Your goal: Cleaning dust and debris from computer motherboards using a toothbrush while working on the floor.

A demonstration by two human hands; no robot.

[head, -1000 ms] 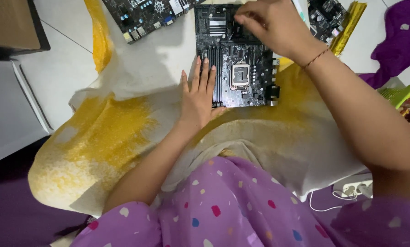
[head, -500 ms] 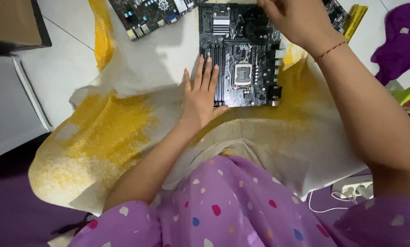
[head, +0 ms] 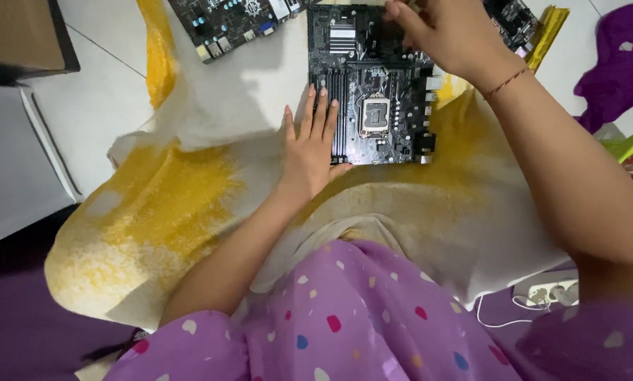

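A black computer motherboard (head: 376, 92) with a silver square socket in its middle lies flat on a white and yellow cloth (head: 189, 190). My left hand (head: 309, 152) rests flat on the cloth, its fingers spread against the board's left edge. My right hand (head: 443, 35) hovers over the board's far right corner with fingers curled; whatever it pinches is hidden.
A second circuit board (head: 231, 21) lies at the far left of the cloth, a third (head: 514, 17) at the far right beside a yellow strip. A brown box (head: 20, 35) sits top left. A purple cloth (head: 616, 63) and a white power strip (head: 549, 293) lie right.
The view has shifted, so the board appears slightly further right. My right hand has moved toward the board's far right corner. My left hand stays pressed at the left edge.
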